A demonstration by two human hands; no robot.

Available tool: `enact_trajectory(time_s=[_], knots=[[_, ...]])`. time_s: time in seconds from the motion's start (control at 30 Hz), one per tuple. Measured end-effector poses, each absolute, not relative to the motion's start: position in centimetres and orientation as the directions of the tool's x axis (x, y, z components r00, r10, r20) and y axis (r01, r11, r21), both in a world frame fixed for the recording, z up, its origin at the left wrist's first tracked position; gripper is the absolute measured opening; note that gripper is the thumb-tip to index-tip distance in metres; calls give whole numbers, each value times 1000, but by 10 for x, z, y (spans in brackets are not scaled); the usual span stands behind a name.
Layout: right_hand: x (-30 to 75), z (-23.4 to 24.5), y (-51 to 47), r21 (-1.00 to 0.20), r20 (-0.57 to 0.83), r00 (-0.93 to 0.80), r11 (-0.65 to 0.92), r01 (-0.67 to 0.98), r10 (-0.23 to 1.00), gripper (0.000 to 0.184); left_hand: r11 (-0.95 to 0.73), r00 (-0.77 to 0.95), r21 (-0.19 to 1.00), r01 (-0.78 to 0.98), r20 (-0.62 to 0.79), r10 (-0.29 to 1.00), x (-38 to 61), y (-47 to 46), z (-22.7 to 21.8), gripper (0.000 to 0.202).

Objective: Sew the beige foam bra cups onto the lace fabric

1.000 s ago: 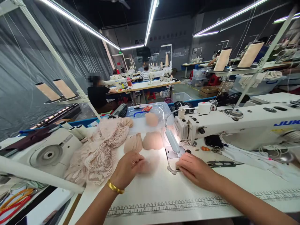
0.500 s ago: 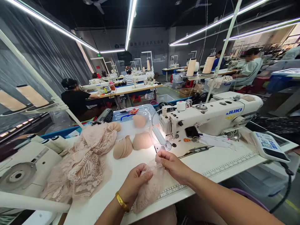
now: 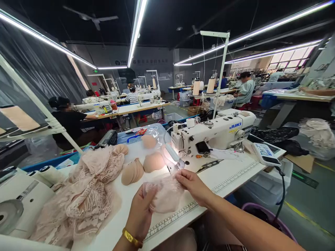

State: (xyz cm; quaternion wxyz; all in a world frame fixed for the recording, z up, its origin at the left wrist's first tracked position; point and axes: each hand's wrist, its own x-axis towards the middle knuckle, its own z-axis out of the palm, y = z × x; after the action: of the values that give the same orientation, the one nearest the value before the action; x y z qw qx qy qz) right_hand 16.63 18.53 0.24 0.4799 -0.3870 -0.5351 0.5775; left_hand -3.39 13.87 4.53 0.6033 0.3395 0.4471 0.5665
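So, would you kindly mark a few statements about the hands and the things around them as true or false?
1. The left hand and the right hand both hold the sheer pink fabric. True.
2. The left wrist wears a black watch. False: it wears a gold bracelet.
3. The heap of lace lies to the left of the fanned beige pads. True.
4. The white sewing machine stands to the right of the fanned beige pads. True.
5. The brand name on the white sewing machine is red. False: the JUKI lettering is blue.
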Motion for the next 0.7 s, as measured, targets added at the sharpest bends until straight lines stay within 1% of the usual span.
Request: enact_trajectory(time_s=[0.07, 0.13, 0.2, 0.23, 0.27, 0.3, 0.33, 0.37, 0.4, 0.43, 0.47, 0.53, 0.6, 0.7], knots=[[163, 2, 186, -991, 132, -192, 122, -63, 973, 47, 128, -44, 911, -393, -158, 986, -30, 137, 35, 52], [160, 2, 186, -974, 225, -133, 226, -10, 965, 45, 122, -42, 917, -379, -149, 988, -28, 136, 21, 48], [160, 4, 188, -963, 267, -93, 268, 5, 959, 44, 141, -9, 942, -304, -151, 989, -30, 137, 7, 46], [161, 4, 190, -967, 252, -92, 254, 7, 963, 43, 169, 19, 961, -219, -169, 985, -33, 139, 3, 47], [162, 4, 194, -973, 228, -103, 231, 24, 968, 42, 197, 52, 977, -88, -193, 980, -37, 143, 0, 49], [164, 2, 199, -975, 203, -129, 213, 64, 971, 41, 197, 76, 976, 95, -204, 976, -42, 149, -1, 51], [166, 0, 206, -972, 185, -160, 205, 117, 970, 39, 149, 76, 936, 318, -182, 980, -48, 157, 1, 52], [168, -3, 212, -964, 172, -194, 206, 170, 966, 39, 68, 62, 841, 537, -119, 991, -54, 167, 5, 51], [170, -6, 219, -955, 163, -227, 211, 209, 960, 38, -23, 54, 701, 713, -22, 998, -60, 179, 11, 48], [172, -10, 225, -949, 156, -255, 216, 230, 954, 38, -99, 43, 540, 836, 115, 992, -65, 193, 16, 42], [173, -13, 230, -947, 150, -274, 217, 235, 950, 38, -125, 37, 449, 885, 200, 979, -68, 209, 21, 39], [176, -19, 236, -954, 141, -288, 207, 217, 947, 36, -129, 29, 362, 923, 270, 962, -69, 240, 28, 40], [179, -20, 237, -959, 136, -292, 200, 200, 947, 36, -127, 37, 305, 944, 284, 958, -66, 266, 28, 39], [184, -17, 235, -961, 151, -272, 206, 184, 950, 36, -140, 65, 241, 960, 294, 954, -60, 287, 22, 31]])
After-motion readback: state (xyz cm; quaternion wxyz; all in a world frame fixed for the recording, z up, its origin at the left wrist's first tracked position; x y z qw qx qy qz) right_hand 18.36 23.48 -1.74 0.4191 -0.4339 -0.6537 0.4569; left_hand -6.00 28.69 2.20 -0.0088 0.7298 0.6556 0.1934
